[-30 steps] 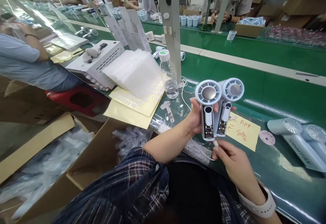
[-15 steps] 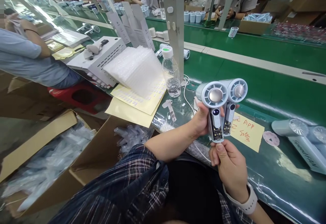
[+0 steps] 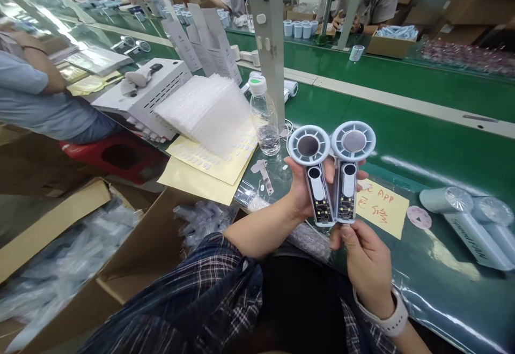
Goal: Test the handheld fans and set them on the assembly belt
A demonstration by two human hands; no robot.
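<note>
My left hand (image 3: 300,185) is wrapped round two pale blue handheld fans from behind, holding them upright side by side. The left fan (image 3: 309,146) and the right fan (image 3: 354,140) have round ribbed heads with dark discs. Their handles lack front covers, so circuit boards show below white strips with dark round displays. Just under the right fan's handle, my right hand (image 3: 368,257) pinches what looks like a white cable's plug (image 3: 345,227) against its bottom end. Whether the plug is seated I cannot tell. A yellow note (image 3: 386,209) with red handwriting lies behind the fans.
More wrapped fans (image 3: 446,199) lie at right on a Speed Fan box (image 3: 477,244). A water bottle (image 3: 265,120), bubble-wrap sheets (image 3: 209,110) and yellow sticker sheets (image 3: 193,179) are left. A carton of plastic sleeves (image 3: 80,257) stands below. Co-workers sit beyond the green belt (image 3: 422,104).
The fans have turned to face me and spread apart, shifting left. My right hand's pinch was under the front left fan and is now under the right one. A lit display has gone dark.
</note>
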